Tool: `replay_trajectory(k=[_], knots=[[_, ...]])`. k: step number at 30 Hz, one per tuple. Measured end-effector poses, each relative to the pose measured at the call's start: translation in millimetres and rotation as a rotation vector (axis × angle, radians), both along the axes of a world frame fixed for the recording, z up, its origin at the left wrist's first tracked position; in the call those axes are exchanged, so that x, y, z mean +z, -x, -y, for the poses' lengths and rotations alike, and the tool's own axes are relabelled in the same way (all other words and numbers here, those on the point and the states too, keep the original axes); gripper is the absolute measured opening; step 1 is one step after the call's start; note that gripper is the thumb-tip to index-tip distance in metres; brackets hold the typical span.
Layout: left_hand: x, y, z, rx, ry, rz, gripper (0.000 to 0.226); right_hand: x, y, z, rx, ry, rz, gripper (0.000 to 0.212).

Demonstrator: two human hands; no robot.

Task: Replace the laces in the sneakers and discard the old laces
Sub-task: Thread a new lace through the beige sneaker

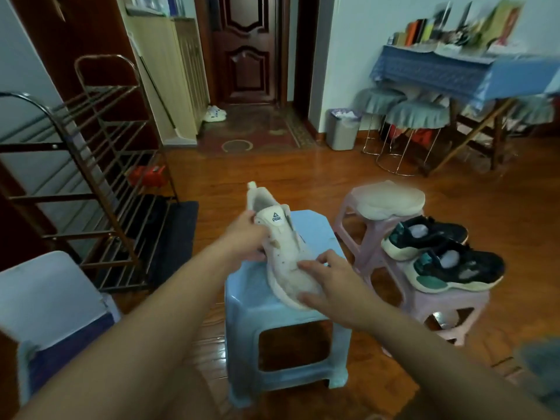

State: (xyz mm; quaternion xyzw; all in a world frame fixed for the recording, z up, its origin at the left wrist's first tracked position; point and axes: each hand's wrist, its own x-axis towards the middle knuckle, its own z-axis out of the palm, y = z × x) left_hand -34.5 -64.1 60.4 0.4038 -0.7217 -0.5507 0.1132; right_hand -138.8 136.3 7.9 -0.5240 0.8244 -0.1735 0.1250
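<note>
A white sneaker (280,247) is tilted above the blue plastic stool (260,304), heel away from me. My left hand (244,234) grips its side near the tongue and collar. My right hand (330,283) grips the toe, fingers curled over it. No lace shows in the white sneaker. A second white sneaker (388,200) lies sole up on the far pink stool (348,219). Two black and teal sneakers (424,234) (457,268) sit on the near pink stool (448,310), without visible laces.
A metal shoe rack (100,165) stands at the left with a dark mat below. A grey bin (342,128) is by the far wall, next to round stools and a table with a blue cloth (448,71). A pale blue seat (51,295) is near left.
</note>
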Motion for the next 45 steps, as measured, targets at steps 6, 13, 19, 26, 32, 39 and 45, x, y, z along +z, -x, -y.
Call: replay_trajectory(k=[6, 13, 19, 26, 32, 39, 45], knots=[[-28, 8, -19, -0.067, 0.016, 0.012, 0.056, -13, -25, 14, -0.028, 0.172, 0.142, 0.073], [-24, 1, -71, 0.101, 0.507, 0.011, 0.060, -4, -21, -4, -0.060, 0.219, 0.195, 0.053], [-7, 37, -168, -0.177, 0.540, -0.307, 0.043, 10, 4, -87, -0.300, 0.306, 0.153, 0.025], [-13, 85, -304, -0.755, 0.343, -0.260, 0.029, 26, 5, -253, -0.634, 0.365, 0.038, 0.024], [-28, 107, -383, -1.085, 0.394, -0.155, 0.022, 7, -8, -400, -1.037, 0.285, 0.104, 0.020], [-39, 135, -420, -1.203, 0.455, -0.052, 0.023, 7, 31, -506, -1.247, 0.192, 0.025, 0.027], [-44, 151, -467, -1.291, 0.551, -0.121, 0.034, 18, 73, -525, -1.131, 0.040, -0.244, 0.034]])
